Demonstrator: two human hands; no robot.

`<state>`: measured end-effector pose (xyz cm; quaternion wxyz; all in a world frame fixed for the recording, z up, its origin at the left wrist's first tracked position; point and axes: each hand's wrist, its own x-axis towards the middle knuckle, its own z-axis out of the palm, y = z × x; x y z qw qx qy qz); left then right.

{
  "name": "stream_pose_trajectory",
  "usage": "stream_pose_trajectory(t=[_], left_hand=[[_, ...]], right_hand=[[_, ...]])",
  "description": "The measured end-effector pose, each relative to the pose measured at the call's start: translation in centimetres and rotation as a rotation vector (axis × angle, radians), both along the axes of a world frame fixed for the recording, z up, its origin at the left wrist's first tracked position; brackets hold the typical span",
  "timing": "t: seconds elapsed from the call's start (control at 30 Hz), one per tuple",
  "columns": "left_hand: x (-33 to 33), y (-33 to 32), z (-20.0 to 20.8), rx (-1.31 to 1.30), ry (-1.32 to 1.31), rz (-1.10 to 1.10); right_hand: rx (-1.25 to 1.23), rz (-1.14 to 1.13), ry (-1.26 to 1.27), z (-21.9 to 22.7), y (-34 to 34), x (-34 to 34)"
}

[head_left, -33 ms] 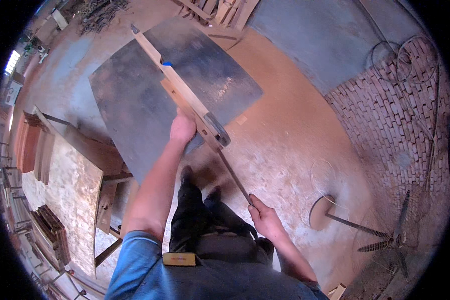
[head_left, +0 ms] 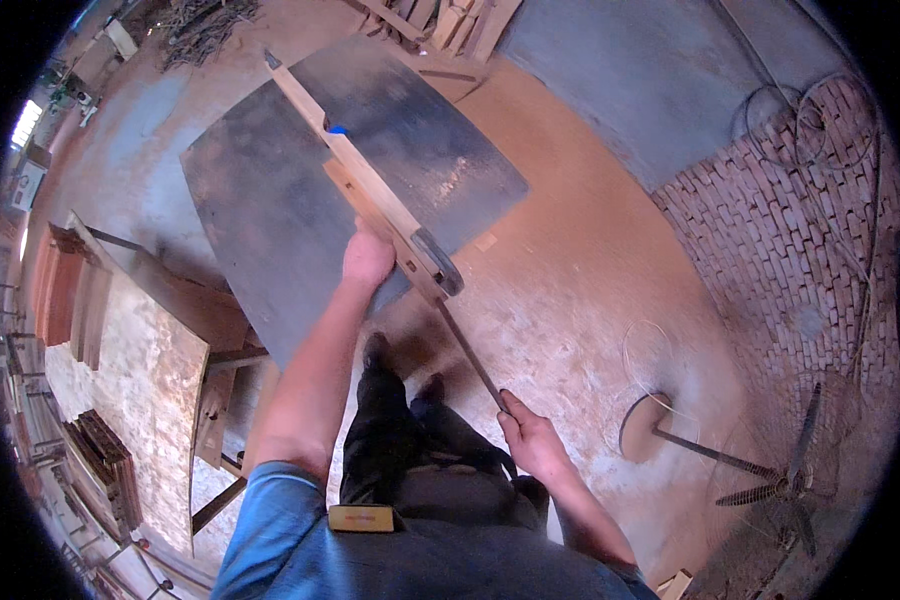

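A long pale wooden bar (head_left: 370, 180) lies slantwise over a dark grey tabletop (head_left: 260, 160). It carries a small blue part (head_left: 337, 129) and a dark, rounded fitting with a slot (head_left: 437, 262) at its near end. Alongside it runs a shorter wooden strip (head_left: 352, 190) with small rectangular holes. My left hand (head_left: 370, 255) is closed on the near-left edge of this strip, its fingers partly hidden. Nearer to me, my right hand (head_left: 532, 436) pinches the lower end of a thin dark stick (head_left: 473, 352) between thumb and fingers. The stick's far end meets the near end of the wooden strip.
A worktable (head_left: 135, 400) on the left bears stacks of wooden pieces (head_left: 65, 290). At lower right lies a fan (head_left: 780, 485) with a round base (head_left: 646, 426). Bricks (head_left: 770, 230) cover ground at right; planks (head_left: 465, 25) lie at the far side.
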<state>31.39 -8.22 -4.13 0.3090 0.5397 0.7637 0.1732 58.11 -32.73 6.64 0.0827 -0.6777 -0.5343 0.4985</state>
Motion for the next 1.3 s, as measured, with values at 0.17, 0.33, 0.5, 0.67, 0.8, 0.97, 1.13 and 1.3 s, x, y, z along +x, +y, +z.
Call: stream_pose_trajectory(t=[0.17,0.33,0.5,0.67,0.8,0.97,1.13,1.3], left_hand=[[-1.6,2.8,1.2,-0.031,-0.047,0.026],[-3.7,5.1,-0.4,0.052,-0.012,0.05],[-5.6,8.1,0.9,-0.019,-0.11,0.083],[-8.9,11.8,0.3,-0.001,-0.087,0.114],[-11.0,14.9,-0.4,0.05,-0.065,0.12],[-14.2,18.7,-1.3,0.067,-0.082,0.135],[-17.1,22.4,-0.1,0.017,-0.195,0.194],[-19.8,25.9,-0.4,0.042,-0.191,0.19]], right_hand=[[0.029,0.025,-0.038,-0.1,2.4,-1.9],[-0.021,0.06,-0.061,0.4,5.7,-3.7],[-0.006,0.072,-0.065,-0.5,8.3,-5.6],[-0.011,0.067,-0.083,0.5,12.5,-8.9],[-0.017,0.082,-0.06,0.2,15.5,-10.9],[0.059,0.113,-0.087,-1.2,18.7,-13.9],[0.088,0.088,-0.059,-1.7,22.2,-17.4],[0.058,0.049,-0.087,-1.4,25.2,-20.8]])
